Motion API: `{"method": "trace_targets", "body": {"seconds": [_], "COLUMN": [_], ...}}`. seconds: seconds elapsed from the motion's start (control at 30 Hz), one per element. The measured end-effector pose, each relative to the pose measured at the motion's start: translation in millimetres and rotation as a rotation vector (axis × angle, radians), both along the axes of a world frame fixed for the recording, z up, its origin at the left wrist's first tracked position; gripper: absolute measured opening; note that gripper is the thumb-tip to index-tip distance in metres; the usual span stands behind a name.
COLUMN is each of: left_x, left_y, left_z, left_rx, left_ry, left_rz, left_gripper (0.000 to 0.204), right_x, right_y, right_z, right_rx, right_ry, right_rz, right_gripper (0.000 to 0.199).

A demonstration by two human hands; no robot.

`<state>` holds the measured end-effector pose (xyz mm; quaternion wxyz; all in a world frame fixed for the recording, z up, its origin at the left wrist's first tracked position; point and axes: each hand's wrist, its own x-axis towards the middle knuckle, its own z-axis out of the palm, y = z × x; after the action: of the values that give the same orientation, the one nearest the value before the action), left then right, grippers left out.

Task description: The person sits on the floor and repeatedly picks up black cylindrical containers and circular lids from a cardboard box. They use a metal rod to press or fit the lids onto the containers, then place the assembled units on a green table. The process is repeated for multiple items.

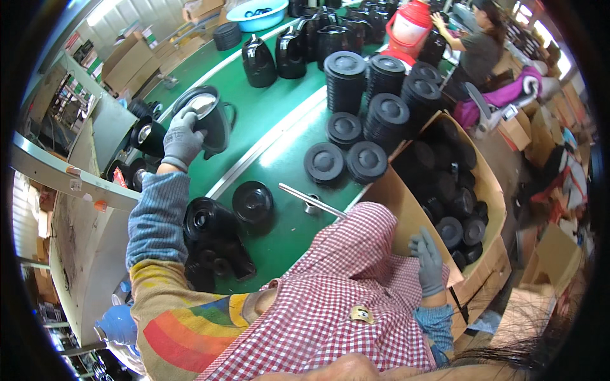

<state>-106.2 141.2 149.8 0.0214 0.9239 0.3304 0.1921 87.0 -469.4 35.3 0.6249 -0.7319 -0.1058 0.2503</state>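
My left hand [183, 141], in a grey glove, reaches out over the left side of the green table [273, 171]. It grips a dark jug housing [218, 129] with a side handle; a pale, shiny round part shows at its top, partly covered by my fingers. Low on the right, my gloved right hand [429, 265] holds nothing, its fingers stretched out beside the cardboard box [400, 219]. Nearer to me on the table lie a round black lid [253, 202] and a black jug-like body [213, 219].
Stacks of black ribbed lids [345, 82] stand right of centre. Black jugs [258, 62], a light blue basin [257, 16] and a red-and-white container [408, 28] are farther back. A thin metal rod [311, 199] juts over the table. A co-worker [480, 47] is at the far right.
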Motion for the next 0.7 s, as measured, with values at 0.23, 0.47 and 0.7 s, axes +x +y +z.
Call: {"method": "trace_targets", "body": {"seconds": [0.23, 0.47, 0.7], "left_x": [69.7, 128.0, 173.9], "left_y": [-203.5, -355.4, -413.1], "left_z": [62.7, 13.1, -91.1], "left_rx": [-0.095, -0.372, -0.973], "left_ry": [-0.220, -0.064, 0.386], "left_rz": [-1.084, -1.723, -1.491], "left_gripper": [0.038, 0.033, 0.036], "right_x": [-2.0, -16.4, -117.4], "right_y": [-12.6, -52.2, -87.0], "right_z": [46.5, 81.2, 10.9], "right_rx": [0.088, 0.142, -0.014], "right_ry": [-0.404, -0.590, -0.556], "right_rz": [0.097, 0.144, -0.207], "right_gripper": [0.051, 0.069, 0.065]}}
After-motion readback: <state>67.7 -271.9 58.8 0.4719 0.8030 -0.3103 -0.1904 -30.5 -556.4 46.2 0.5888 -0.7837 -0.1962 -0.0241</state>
